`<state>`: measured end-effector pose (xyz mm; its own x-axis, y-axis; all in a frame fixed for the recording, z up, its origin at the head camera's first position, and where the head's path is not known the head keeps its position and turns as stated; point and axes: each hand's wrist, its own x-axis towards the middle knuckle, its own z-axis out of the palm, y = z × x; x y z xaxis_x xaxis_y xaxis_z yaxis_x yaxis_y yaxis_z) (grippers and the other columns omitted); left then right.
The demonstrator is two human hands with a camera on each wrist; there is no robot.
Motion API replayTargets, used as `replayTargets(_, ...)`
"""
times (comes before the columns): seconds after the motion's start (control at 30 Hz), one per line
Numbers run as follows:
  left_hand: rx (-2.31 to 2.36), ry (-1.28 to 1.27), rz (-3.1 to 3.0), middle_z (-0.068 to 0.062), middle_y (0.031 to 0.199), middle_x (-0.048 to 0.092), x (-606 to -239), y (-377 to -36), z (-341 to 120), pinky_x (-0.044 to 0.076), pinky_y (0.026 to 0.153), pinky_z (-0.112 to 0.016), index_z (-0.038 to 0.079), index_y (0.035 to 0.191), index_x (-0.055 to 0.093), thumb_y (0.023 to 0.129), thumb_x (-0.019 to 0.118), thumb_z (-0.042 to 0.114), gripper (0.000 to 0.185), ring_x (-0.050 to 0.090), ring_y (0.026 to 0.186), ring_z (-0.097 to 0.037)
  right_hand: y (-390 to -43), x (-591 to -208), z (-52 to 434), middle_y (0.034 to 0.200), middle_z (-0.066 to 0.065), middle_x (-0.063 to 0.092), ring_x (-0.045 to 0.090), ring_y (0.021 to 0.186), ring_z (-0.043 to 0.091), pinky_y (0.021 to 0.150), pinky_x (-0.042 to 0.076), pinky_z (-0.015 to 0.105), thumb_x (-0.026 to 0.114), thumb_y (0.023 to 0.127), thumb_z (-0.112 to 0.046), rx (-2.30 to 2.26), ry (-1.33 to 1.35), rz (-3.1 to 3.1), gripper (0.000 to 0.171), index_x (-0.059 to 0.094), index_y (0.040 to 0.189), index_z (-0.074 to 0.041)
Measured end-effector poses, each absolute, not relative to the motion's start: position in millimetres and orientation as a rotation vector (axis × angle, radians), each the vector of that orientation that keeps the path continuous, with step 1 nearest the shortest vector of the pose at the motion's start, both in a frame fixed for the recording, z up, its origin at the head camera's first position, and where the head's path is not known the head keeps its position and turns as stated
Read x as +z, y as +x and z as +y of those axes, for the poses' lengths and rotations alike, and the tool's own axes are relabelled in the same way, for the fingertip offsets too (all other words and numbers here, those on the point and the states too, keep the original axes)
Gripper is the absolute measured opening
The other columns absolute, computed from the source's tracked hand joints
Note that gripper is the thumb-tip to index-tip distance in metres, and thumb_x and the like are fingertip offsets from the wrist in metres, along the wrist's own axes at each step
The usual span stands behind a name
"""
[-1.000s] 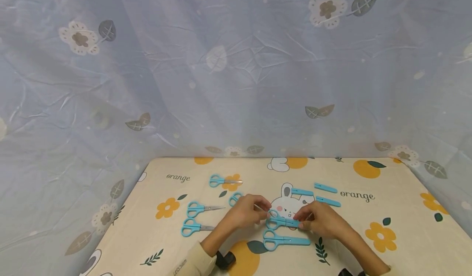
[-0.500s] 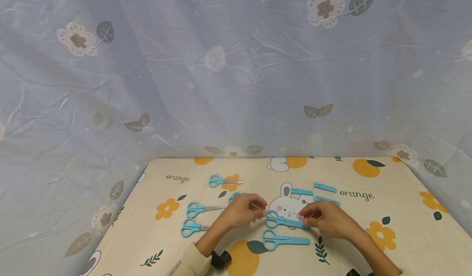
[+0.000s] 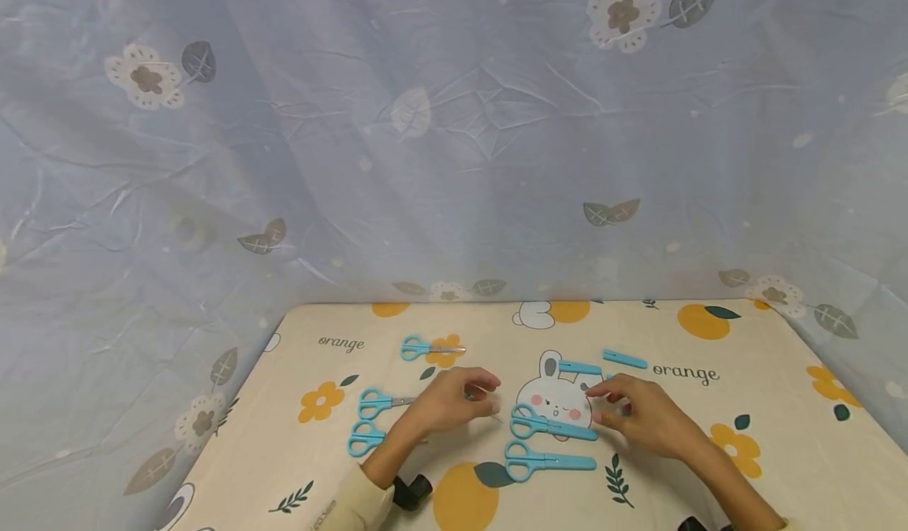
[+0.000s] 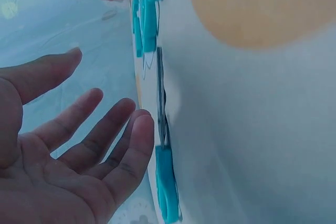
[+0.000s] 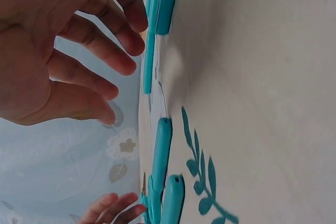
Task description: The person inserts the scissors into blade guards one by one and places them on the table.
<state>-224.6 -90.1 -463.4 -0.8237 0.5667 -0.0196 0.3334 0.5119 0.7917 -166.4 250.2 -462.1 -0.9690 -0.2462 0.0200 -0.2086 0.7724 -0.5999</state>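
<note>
In the head view, two pairs of blue-handled scissors lie at the centre with blue sheaths over their blades: an upper pair (image 3: pixel 552 426) and a lower pair (image 3: pixel 549 462). My left hand (image 3: pixel 454 399) hovers left of them, fingers spread and holding nothing. Beneath it, the left wrist view shows bare-bladed scissors (image 4: pixel 167 184), which it mostly hides in the head view. Just right of the upper pair's sheath tip, my right hand (image 3: pixel 647 414) is raised with its fingers loosely bent and nothing in them. It covers most of one loose sheath behind it.
More bare-bladed scissors lie at left: one at the back (image 3: pixel 417 348), one in the middle (image 3: pixel 376 402) and one in front (image 3: pixel 366 438). Loose blue sheaths, one near the rabbit print (image 3: pixel 580 368) and one farther back (image 3: pixel 626 359), lie at right. A patterned curtain (image 3: pixel 454 161) stands behind the table.
My right hand has let go of the upper sheathed scissors and drawn back to the right. My left hand has moved left, away from their handles, over the bare scissors.
</note>
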Motion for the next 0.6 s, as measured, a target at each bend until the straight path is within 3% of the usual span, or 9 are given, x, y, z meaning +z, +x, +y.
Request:
replayTargets(0.2, 1.179, 0.808, 2.485, -0.017, 0.137, 0.072, -459.7, -226.8, -100.5, 0.060, 0.105, -0.054, 0.004, 0.137, 0.070, 0.099, 0.079, 0.022, 0.042, 0.070, 0.124, -0.039, -166.7, -463.3, 257.9, 0.123, 0.003, 0.075, 0.067, 0.107, 0.023, 0.088, 0.061, 0.043, 0.085, 0.093, -0.023, -0.964, -0.348, 2.933, 0.035, 0.078, 0.126, -0.015)
replayTargets(0.37, 1.152, 0.806, 2.517, -0.014, 0.142, 0.070, -457.4, -229.5, -106.9, 0.060, 0.106, -0.053, 0.005, 0.140, 0.068, 0.099, 0.079, 0.022, 0.046, 0.067, 0.131, -0.038, -166.6, -466.1, 263.0, 0.132, 0.012, 0.073, 0.069, 0.117, 0.035, 0.096, 0.062, 0.056, 0.085, 0.094, -0.023, -0.954, -0.328, 2.947, 0.040, 0.076, 0.131, -0.013)
replayTargets(0.6, 1.081, 0.828, 2.609, -0.014, 0.146, 0.067, -456.9, -233.2, -114.4, 0.060, 0.104, -0.053, 0.005, 0.142, 0.067, 0.096, 0.083, 0.020, 0.051, 0.064, 0.133, -0.041, -167.3, -469.4, 269.8, 0.147, 0.023, 0.065, 0.057, 0.139, 0.052, 0.113, 0.048, 0.071, 0.089, 0.089, -0.021, -0.916, -0.405, 3.033, 0.055, 0.071, 0.139, -0.008)
